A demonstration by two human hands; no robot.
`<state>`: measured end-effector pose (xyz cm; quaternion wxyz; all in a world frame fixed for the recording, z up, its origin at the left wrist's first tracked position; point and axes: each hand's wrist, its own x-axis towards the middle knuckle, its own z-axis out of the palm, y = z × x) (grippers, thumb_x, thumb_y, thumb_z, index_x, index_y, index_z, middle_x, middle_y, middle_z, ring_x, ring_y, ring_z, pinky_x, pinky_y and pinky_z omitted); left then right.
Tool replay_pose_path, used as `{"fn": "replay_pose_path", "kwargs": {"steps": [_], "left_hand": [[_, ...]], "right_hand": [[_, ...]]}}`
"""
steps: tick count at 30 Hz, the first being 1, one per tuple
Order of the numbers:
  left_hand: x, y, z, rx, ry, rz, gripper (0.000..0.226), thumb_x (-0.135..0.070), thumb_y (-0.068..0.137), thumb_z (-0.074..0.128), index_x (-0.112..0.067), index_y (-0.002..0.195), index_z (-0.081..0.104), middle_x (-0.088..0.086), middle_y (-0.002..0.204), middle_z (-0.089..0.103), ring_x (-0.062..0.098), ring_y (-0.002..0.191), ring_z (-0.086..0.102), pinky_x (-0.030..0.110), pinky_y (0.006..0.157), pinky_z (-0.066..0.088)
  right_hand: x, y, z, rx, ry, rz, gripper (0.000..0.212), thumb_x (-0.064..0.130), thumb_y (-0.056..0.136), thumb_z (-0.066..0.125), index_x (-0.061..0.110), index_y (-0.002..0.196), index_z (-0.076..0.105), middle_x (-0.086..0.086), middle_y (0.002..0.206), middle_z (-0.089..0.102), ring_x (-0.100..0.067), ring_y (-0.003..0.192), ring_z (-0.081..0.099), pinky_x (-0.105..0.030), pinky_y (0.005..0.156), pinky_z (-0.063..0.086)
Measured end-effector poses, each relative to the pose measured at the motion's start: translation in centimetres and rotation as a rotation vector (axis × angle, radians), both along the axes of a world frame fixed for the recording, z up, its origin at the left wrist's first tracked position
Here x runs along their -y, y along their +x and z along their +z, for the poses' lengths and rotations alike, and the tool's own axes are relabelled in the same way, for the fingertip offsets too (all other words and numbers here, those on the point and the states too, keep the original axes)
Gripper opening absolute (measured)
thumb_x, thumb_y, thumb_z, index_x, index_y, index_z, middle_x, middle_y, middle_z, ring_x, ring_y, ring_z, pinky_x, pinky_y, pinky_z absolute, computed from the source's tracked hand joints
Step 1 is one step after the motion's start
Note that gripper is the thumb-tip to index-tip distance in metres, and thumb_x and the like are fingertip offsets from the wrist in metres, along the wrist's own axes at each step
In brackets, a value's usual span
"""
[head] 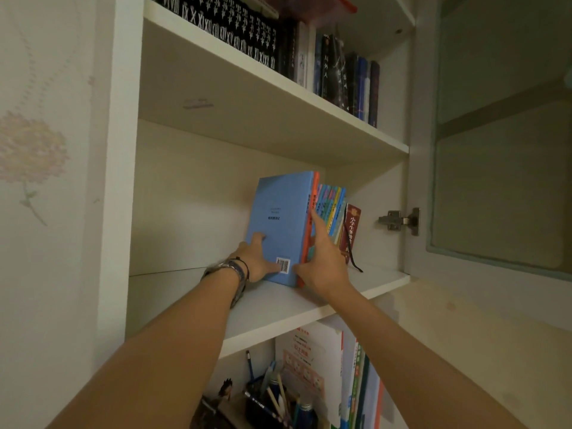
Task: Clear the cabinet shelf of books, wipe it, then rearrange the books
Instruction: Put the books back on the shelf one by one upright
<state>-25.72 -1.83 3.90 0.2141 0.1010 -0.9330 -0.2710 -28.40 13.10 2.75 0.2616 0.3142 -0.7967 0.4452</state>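
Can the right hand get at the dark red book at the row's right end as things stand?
Probably yes. The right hand rests open on the spines beside the dark red book, whose spine faces out at the shelf front with nothing before it; only its ribbon hangs there.

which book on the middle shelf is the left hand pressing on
The big blue book at the row's left end; the left hand lies flat on its barcoded cover.
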Motion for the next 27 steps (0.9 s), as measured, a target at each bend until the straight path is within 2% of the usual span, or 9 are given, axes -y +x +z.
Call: {"fn": "replay_pose_path", "kwargs": {"steps": [4,7,12,17,19,22,27], "left_hand": [[-0.7,-0.4,0.1,0.093,0.024,-0.121,0.077,-0.022,0.09,0.063,-0.016,0.148,0.013,0.012,0.144,0.039,0.027,0.128,0.044,0.037,0.11,0.034],[-0.9,-0.6,0.3,0.145,0.003,-0.119,0.079,-0.022,0.092,0.06,-0.017,0.15,0.008,0.01,0.147,0.035,0.026,0.132,0.038,0.036,0.112,0.03],[-0.8,-1.1,1.4,0.207,-0.061,-0.082,0.085,-0.027,0.092,0.06,-0.017,0.151,0.0,0.011,0.144,0.036,0.028,0.129,0.042,0.038,0.11,0.034],[0.8,-1.8,1.1,0.169,-0.005,-0.055,0.085,-0.03,0.09,0.062,-0.021,0.151,0.005,0.011,0.147,0.033,0.028,0.131,0.039,0.039,0.111,0.032],[1.1,-2.0,1.0,0.154,0.028,-0.052,0.085,-0.032,0.089,0.064,-0.023,0.151,0.007,0.01,0.146,0.034,0.028,0.13,0.04,0.04,0.111,0.033],[1.1,-2.1,1.0,0.128,0.055,-0.052,0.082,-0.03,0.089,0.064,-0.023,0.151,0.009,0.01,0.145,0.035,0.028,0.13,0.041,0.037,0.11,0.034],[1.1,-2.5,0.5,0.123,0.024,-0.02,0.081,-0.029,0.092,0.059,-0.02,0.151,0.005,0.011,0.144,0.036,0.028,0.128,0.043,0.037,0.108,0.036]], "right_hand": [[0.8,-0.7,-0.5,0.049,-0.071,0.038,0.1,0.006,0.078,0.075,0.026,0.152,0.012,-0.005,0.137,0.049,-0.022,0.12,0.054,-0.042,0.093,0.052],[0.7,-1.2,-0.4,0.094,-0.096,0.084,0.102,0.002,0.076,0.077,0.023,0.152,0.013,-0.007,0.139,0.048,-0.023,0.123,0.052,-0.04,0.096,0.05],[0.5,-1.4,-0.2,0.133,-0.082,0.158,0.105,0.001,0.075,0.078,0.023,0.152,0.011,-0.007,0.137,0.048,-0.023,0.124,0.049,-0.039,0.101,0.047],[0.5,-1.4,-0.1,0.159,0.002,0.269,0.099,-0.003,0.081,0.07,0.022,0.153,0.006,-0.005,0.134,0.047,-0.006,0.112,0.043,-0.018,0.091,0.041],[0.6,-1.6,0.0,0.179,-0.011,0.287,0.093,-0.008,0.084,0.064,0.022,0.152,0.008,0.0,0.122,0.049,-0.006,0.106,0.043,-0.016,0.085,0.041],[1.0,-2.6,0.1,0.147,-0.04,0.219,0.087,-0.01,0.084,0.061,0.023,0.15,0.015,0.017,0.092,0.045,-0.01,0.096,0.051,-0.022,0.081,0.047],[2.5,-4.3,0.4,0.142,-0.053,0.206,0.091,-0.013,0.077,0.067,0.028,0.146,0.025,0.017,0.091,0.048,-0.018,0.098,0.059,-0.038,0.078,0.055]]}}
